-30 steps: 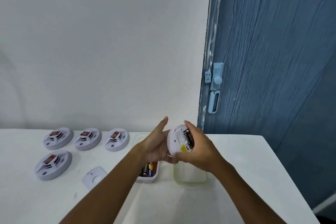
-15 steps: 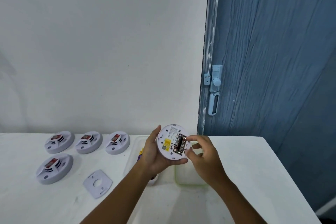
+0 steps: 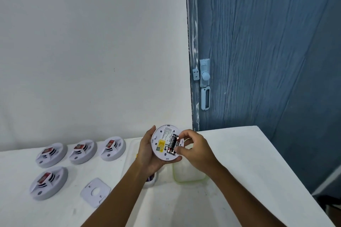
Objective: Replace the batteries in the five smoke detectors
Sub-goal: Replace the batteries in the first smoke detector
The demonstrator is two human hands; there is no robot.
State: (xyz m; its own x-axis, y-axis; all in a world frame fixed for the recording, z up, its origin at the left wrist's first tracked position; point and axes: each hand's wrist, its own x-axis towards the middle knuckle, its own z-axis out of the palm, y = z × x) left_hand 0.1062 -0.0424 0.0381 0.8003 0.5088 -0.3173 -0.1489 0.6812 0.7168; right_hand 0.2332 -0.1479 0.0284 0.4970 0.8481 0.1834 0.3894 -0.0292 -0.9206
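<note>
From the head camera, we held the detector (image 3: 165, 143) up over the worktop (image 3: 239, 162), its flat back turned toward us. A second earlier it had been edge-on between both hands; by this moment we had rotated it so the battery bay faced the camera. Our left hand (image 3: 147, 155) cupped the round shell from below and behind, fingers curled round its rim. Our right hand (image 3: 193, 148) had come off the rim and moved onto the bay, thumb and fingertips pinching at the right edge of the batteries (image 3: 173, 143). We judged this meant the cover was off and the old cells were about to be pulled, so the first of five units was only partly done.

The detector was a smooth white plastic disc with a yellow label and fine print; the batteries were dark cylinders lying side by side. Four other detectors (image 3: 51, 155) sat face-up on the left of the matte white worktop, domed, slotted, each with a red tag. A flat white plate (image 3: 95, 192) with a central hole lay near them. Below our hands stood a tub (image 3: 189, 173) with a greenish rim and a white tray (image 3: 152, 180), mostly hidden by our left arm.
</note>
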